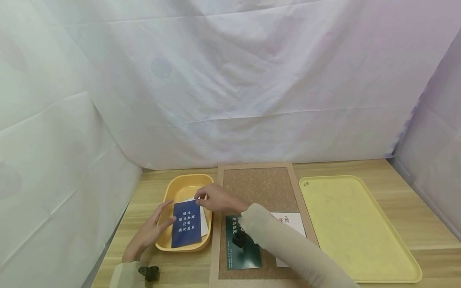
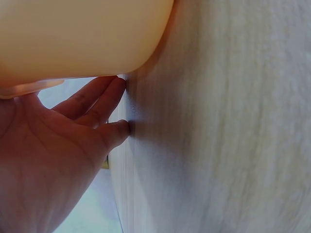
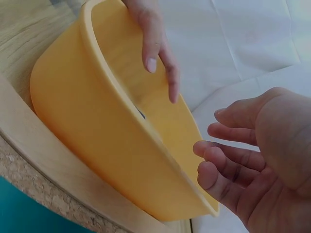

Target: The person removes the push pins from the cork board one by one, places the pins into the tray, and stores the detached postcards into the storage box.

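Both arms wear long, pale cream sleeves of soft knit reaching the wrists. The 2 hands, left hand (image 1: 149,232) and right hand (image 1: 217,199), are bare. A small black camera unit (image 1: 149,273) sits strapped at each wrist.

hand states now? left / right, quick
Left hand: open, straight fingers against the orange tray, gripping nothing.
Right hand: open, relaxed fingers over the blue card, holding nothing.

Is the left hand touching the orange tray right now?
Touching. In the head view the left hand lies with straight fingers against the outer left wall of the orange tray; no gap shows between them.
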Demonstrator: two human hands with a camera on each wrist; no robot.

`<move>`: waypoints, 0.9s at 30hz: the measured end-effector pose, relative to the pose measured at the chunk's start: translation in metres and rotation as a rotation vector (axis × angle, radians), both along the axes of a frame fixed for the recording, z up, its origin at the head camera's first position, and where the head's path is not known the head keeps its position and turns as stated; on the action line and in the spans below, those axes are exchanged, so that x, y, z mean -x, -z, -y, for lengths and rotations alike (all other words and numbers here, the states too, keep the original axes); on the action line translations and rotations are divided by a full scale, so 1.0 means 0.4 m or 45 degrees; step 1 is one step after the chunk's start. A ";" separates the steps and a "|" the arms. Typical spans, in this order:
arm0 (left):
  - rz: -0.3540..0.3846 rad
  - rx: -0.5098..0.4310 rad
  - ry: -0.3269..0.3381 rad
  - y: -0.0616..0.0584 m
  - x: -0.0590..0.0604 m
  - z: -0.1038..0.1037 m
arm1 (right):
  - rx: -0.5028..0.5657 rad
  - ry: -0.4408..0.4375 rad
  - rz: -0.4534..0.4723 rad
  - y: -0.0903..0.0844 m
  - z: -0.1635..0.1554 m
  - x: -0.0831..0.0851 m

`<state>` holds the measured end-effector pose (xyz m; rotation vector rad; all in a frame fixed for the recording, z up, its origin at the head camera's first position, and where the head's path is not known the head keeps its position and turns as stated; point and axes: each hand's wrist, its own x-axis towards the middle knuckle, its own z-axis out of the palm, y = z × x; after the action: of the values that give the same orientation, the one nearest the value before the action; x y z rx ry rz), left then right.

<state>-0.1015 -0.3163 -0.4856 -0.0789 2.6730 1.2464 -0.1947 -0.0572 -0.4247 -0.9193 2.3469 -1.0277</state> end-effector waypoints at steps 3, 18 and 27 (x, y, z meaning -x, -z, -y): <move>0.000 0.010 -0.003 -0.002 -0.001 0.002 | 0.029 -0.007 -0.009 -0.002 -0.012 0.002; -0.025 0.029 0.013 -0.007 -0.011 0.003 | 0.023 -0.005 -0.080 0.004 -0.097 0.019; -0.013 0.002 0.004 -0.003 -0.008 0.003 | 0.091 -0.045 -0.089 0.025 -0.152 0.028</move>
<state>-0.0983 -0.3176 -0.4842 -0.0690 2.6821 1.2467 -0.2060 0.0035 -0.4348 -1.0353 2.3556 -1.0880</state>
